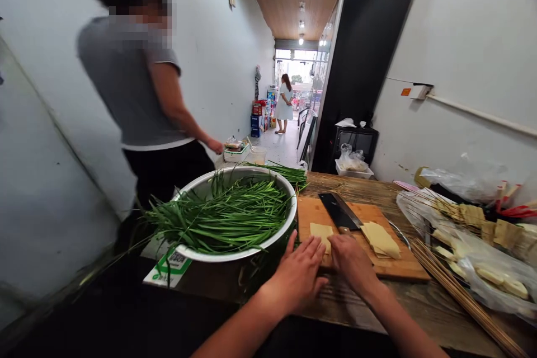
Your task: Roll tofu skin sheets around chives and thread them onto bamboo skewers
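My left hand [298, 273] lies with its fingers stretched out at the near left edge of a cutting board [403, 270], its fingertips at a pale yellow tofu sheet [321, 232]. Close beside it, my right hand [352, 264] has its fingers curled in at that sheet's right edge; what they hold, if anything, is hidden. A cleaver [335, 211] with a dark blade rests on the board just beyond my right hand, its brown handle partly covered. To the right of the blade is a small stack of more tofu sheets [380, 239].
A metal basin [289, 184] heaped with green chives [235, 215] stands left of the board. Bamboo skewers [465, 296] and plastic bags [482, 268] with sliced food lie at right. A person in a grey shirt [121, 78] is at left, another person [283, 103] near the doorway.
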A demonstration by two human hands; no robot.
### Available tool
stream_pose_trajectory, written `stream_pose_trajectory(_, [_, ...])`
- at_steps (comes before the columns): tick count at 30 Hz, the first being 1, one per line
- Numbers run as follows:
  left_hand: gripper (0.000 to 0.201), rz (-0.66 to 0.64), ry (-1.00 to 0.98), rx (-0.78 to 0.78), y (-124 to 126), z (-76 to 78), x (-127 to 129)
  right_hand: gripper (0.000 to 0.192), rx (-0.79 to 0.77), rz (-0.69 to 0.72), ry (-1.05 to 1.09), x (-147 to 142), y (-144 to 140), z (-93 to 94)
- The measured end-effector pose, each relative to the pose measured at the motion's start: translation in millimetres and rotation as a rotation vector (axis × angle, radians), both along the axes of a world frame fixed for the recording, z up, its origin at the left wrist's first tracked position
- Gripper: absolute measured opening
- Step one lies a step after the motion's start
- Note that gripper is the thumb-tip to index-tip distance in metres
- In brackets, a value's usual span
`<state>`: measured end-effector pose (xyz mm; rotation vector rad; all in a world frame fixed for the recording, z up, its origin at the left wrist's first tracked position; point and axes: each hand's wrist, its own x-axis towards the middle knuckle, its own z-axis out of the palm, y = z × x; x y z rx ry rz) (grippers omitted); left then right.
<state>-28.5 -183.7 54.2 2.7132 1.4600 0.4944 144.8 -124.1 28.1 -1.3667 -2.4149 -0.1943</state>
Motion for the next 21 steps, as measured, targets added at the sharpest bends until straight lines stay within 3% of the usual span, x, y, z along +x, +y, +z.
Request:
stream_pose_trajectory(3, [0.030,-0.093,-0.109,-0.087,-28,32.8,-46,0.025,0.012,0.156,0.143,-28,6,49.8])
stream_pose_trajectory(5, [0.027,0.098,-0.194,-0.020,-34,51.9,-87,0.025,-0.012,0.229,0.137,-58,15,75.4])
stream_pose_trajectory(7, [0.025,0.329,-0.163,0.109,-29,65.7,-126,0.024,-0.076,0.343,0.028,-95,27,88.6])
stream_pose_trajectory(10, [0.020,0.422,0.003,0.060,-9,74.1,-166,0.020,-0.189,0.429,-0.157,-149,44,87.7])
stream_pose_trajectory(13, [0.016,0.409,0.102,-0.026,9,71.7,-181,0.032,-0.245,0.442,-0.296,-187,49,78.0])
stream_pose_trajectory(16, [0.016,0.375,0.152,-0.054,19,65.5,-184,0.032,-0.234,0.441,-0.380,-203,46,72.5])
stream_pose_trajectory(21, [0.022,0.312,0.190,-0.066,35,58.1,-180,0.025,-0.242,0.486,-0.365,-203,49,77.5])
